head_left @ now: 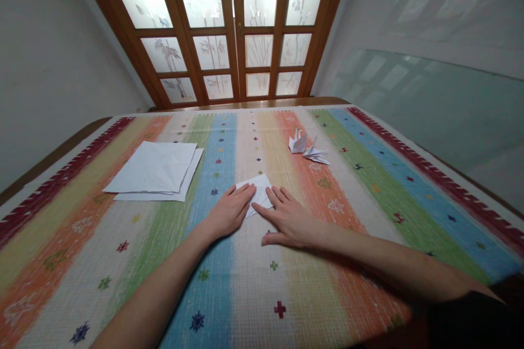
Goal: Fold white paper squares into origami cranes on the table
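A small folded white paper (259, 187) lies on the striped tablecloth (245, 283) near the table's middle. My left hand (229, 211) lies flat with its fingers stretched onto the paper's left edge. My right hand (289, 217) is flat too, its fingers spread, with the fingertips pressing the paper's right and lower part. Both hands partly cover the paper. Neither hand grips anything.
A stack of white paper sheets (155, 170) lies to the left. Two finished folded paper figures (307, 148) sit beyond the hands, right of centre. Wooden doors with frosted glass (229, 27) stand behind the table. Walls close in left and right.
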`<state>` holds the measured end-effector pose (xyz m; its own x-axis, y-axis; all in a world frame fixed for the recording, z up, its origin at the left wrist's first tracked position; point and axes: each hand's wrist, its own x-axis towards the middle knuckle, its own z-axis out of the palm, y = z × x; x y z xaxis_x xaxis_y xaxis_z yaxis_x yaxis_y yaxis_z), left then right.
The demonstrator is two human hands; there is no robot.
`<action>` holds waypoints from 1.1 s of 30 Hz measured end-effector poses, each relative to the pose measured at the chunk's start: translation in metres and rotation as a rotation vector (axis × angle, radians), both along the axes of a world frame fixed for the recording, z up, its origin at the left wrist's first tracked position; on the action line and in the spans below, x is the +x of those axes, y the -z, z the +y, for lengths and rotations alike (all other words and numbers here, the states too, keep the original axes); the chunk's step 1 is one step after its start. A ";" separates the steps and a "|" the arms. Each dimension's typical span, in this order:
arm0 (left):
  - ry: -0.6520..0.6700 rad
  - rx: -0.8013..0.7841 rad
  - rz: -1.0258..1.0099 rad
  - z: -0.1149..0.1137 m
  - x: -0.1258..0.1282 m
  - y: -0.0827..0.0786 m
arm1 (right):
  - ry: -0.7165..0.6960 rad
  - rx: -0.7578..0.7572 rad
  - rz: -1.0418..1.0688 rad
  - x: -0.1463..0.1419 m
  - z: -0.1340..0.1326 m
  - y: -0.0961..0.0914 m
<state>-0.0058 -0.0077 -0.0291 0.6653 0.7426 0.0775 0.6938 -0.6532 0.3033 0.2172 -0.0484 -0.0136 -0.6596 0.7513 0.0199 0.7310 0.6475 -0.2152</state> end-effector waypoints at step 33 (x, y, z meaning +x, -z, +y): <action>-0.086 0.270 -0.123 -0.010 0.002 -0.002 | -0.018 0.082 0.396 0.000 0.054 0.012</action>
